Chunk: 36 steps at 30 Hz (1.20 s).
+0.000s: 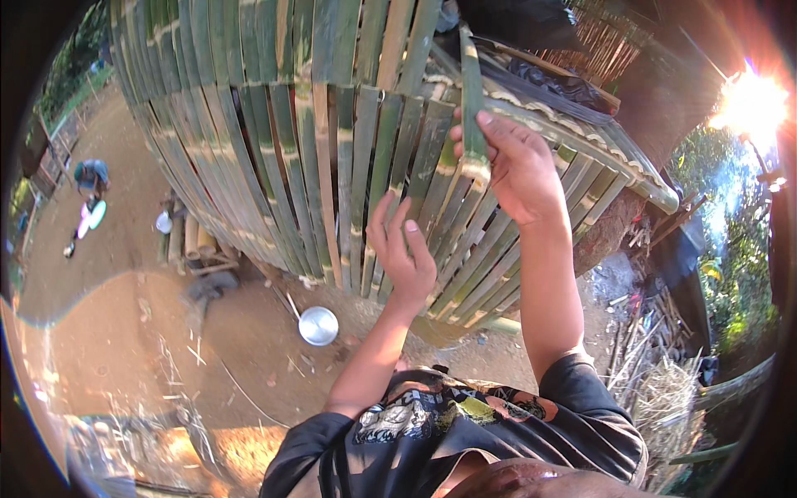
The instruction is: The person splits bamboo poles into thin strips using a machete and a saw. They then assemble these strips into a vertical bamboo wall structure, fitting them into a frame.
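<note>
My right hand grips the lower end of a green split bamboo slat, thumb on one side and fingertips on the other. The slat stands nearly upright in front of the wall, its top reaching the upper edge of the view. My left hand is raised close to the bamboo wall, fingers apart and nothing in them; whether it touches the slats I cannot tell. The wall is made of several upright green and brown slats, with narrow gaps between some. Right of the held slat, a bamboo rail runs along the wall's top.
On the dirt ground at left lies a metal pan with a handle. Cut bamboo pieces are stacked beyond it. A person bends over farther off. Dry straw and sticks lie at right, near dark sheeting.
</note>
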Motion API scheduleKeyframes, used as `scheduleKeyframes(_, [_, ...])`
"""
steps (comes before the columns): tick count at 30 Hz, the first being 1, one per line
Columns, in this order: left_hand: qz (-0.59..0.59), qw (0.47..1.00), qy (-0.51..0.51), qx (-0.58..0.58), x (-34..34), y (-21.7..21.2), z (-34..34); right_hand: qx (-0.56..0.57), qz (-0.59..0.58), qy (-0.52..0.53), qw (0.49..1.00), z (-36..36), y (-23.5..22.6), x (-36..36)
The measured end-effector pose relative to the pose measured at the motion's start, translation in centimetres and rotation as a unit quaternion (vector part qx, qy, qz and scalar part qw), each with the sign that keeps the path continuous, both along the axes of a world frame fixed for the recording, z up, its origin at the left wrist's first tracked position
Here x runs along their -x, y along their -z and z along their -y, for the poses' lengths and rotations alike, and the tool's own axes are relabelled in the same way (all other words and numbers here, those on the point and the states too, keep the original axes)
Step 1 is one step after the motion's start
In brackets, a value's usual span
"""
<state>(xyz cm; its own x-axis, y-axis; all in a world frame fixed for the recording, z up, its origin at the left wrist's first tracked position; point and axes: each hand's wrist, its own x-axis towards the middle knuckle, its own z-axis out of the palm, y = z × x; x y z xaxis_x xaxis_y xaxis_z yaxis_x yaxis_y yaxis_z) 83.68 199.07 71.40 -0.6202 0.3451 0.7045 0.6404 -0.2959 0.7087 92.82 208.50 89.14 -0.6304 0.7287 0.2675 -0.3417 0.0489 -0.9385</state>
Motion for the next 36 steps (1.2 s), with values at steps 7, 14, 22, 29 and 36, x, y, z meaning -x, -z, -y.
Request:
scheduleKeyframes(7, [0.295, 0.866, 0.404, -0.004, 2.1, -8.8, 5.3, -0.029, 0.084, 0.002, 0.996, 2.5, 1.2, -0.3])
scheduleKeyframes(14, [0.268, 0.883, 0.364, 0.124, 1.6, -9.0, 6.0, -0.094, 0.087, 0.049, 0.991, 3.8, 3.2, -1.1])
scheduleKeyframes(22, [0.257, 0.898, 0.346, 0.090, 1.9, -2.3, 4.1, -0.173, 0.038, 0.122, 0.977, 2.3, 5.4, -0.9])
scheduleKeyframes(29, [0.179, 0.889, 0.374, 0.194, 1.1, 6.3, 8.3, -0.049, -0.080, 0.053, 0.994, 9.1, 12.9, 0.1])
scheduleKeyframes(36, [0.190, 0.861, 0.291, 0.370, -2.8, 15.8, 17.5, -0.024, 0.106, -0.202, 0.973, 15.2, 24.0, 0.1])
